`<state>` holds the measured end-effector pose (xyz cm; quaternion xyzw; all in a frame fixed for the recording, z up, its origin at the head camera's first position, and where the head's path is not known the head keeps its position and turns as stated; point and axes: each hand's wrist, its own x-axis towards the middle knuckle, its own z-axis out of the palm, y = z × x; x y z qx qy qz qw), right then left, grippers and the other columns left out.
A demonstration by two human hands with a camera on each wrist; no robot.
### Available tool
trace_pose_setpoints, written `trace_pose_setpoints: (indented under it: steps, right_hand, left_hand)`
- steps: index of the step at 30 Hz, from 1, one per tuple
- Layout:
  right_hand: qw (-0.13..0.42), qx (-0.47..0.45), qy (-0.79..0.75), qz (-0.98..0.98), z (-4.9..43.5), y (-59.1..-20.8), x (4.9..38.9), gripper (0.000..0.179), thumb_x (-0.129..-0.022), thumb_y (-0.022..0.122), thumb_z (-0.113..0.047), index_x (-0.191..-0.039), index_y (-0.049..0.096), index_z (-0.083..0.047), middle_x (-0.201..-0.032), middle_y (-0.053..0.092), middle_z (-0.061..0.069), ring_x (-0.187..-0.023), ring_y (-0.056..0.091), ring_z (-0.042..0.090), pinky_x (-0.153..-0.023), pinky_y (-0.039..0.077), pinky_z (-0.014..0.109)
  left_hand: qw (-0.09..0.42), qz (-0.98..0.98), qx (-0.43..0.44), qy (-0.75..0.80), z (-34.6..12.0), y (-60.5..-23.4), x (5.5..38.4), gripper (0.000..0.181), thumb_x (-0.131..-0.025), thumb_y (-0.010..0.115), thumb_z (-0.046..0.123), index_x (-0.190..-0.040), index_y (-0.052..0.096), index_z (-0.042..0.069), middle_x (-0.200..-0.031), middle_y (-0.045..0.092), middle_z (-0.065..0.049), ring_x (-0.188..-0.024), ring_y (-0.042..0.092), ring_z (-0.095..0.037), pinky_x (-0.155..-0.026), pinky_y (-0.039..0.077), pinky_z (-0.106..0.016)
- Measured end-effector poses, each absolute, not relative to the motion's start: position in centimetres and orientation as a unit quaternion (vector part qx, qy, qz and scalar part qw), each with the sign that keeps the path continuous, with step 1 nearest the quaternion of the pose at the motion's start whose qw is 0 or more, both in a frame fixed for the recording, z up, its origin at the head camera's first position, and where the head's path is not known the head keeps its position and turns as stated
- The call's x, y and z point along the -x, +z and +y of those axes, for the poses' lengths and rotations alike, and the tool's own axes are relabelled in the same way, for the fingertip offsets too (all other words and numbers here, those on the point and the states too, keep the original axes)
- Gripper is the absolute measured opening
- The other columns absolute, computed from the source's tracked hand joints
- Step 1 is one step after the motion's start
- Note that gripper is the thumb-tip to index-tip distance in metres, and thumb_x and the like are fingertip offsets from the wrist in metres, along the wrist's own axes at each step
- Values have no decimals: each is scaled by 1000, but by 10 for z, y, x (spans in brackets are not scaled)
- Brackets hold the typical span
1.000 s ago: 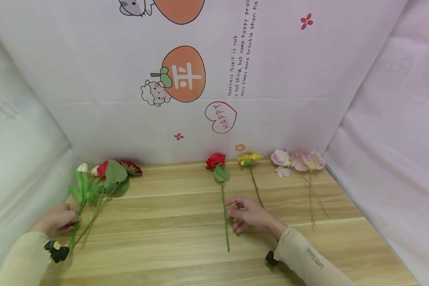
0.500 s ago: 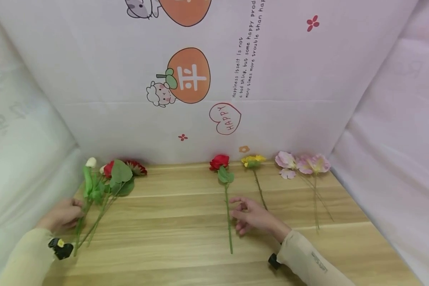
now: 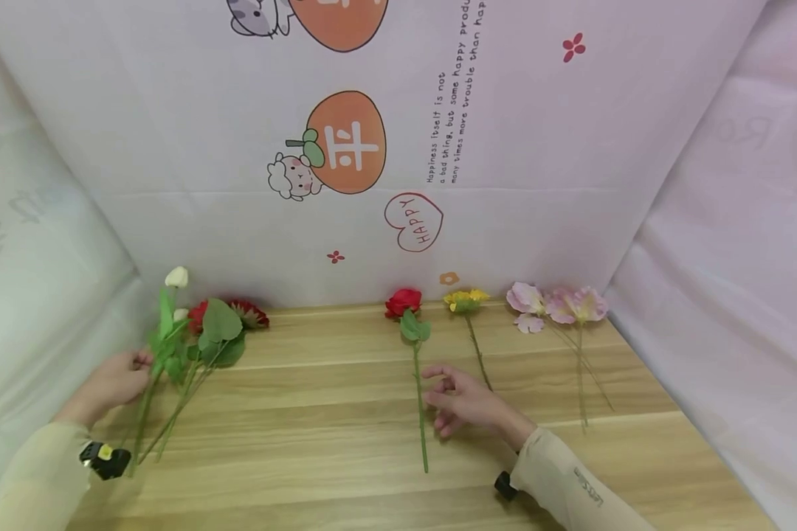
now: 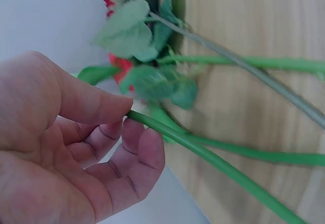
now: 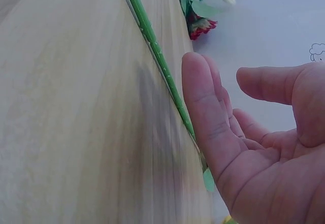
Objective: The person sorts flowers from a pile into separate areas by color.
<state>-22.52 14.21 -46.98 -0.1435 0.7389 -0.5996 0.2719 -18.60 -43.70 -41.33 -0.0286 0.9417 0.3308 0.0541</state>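
Note:
My left hand [image 3: 116, 380] pinches the green stem [image 4: 218, 163] of a white tulip [image 3: 177, 277] between thumb and fingers, at the left of the table. The tulip's head is raised above a second white tulip [image 3: 181, 315] in the same pile. Beside it lie a red rose with broad leaves [image 3: 222, 321] and a dark red flower [image 3: 249, 314], their stems crossing. My right hand [image 3: 461, 402] hovers with relaxed fingers just right of a red rose [image 3: 403, 302] lying alone mid-table. In the right wrist view, nothing is between thumb and fingers, and the rose's green stem [image 5: 157, 56] runs alongside.
A yellow flower [image 3: 466, 300] lies right of the lone rose, its stem running down behind my right hand. Farther right are pink flowers [image 3: 574, 304] with thin crossed stems. White printed cloth [image 3: 505, 221] walls the wooden table [image 3: 305, 413] at the back and sides.
My left hand has moved up and away from me, lifting the white tulip's head higher above the pile. The right hand stays by the lone rose. The whole view shifts slightly.

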Motion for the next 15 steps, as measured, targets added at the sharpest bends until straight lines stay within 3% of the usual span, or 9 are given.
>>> trace_pose_setpoints:
  steps: [3, 6, 15]
  right_hand:
    - [273, 141, -601, 738, 142, -469, 226, 51, -102, 63, -15, -146, 40, 0, -112, 53, 23, -70, 68, 26, -65, 63, 45]
    - [274, 139, -601, 738, 142, -468, 226, 52, -102, 63, -16, -146, 40, 0, -112, 53, 21, -70, 67, 26, -65, 63, 46]
    - [278, 138, -602, 735, 140, -465, 225, 53, -102, 63, -16, -147, 39, 0, -111, 52, 21, -70, 68, 26, -65, 63, 45]
  left_hand:
    - [58, 938, 15, 341, -428, -405, 190, 40, -88, 45, -4, -123, 42, -23, -94, 54, -20, -66, 48, -16, -58, 46, -27]
    - [63, 938, 8, 339, -418, -399, 192, 49, -89, 48, -3, -131, 37, -26, -112, 52, -30, -75, 52, -19, -62, 50, -27]
    - [67, 925, 1, 373, -388, -390, 197, 41, -96, 55, 1, -127, 42, -21, -115, 52, -31, -95, 59, -29, -67, 58, -33]
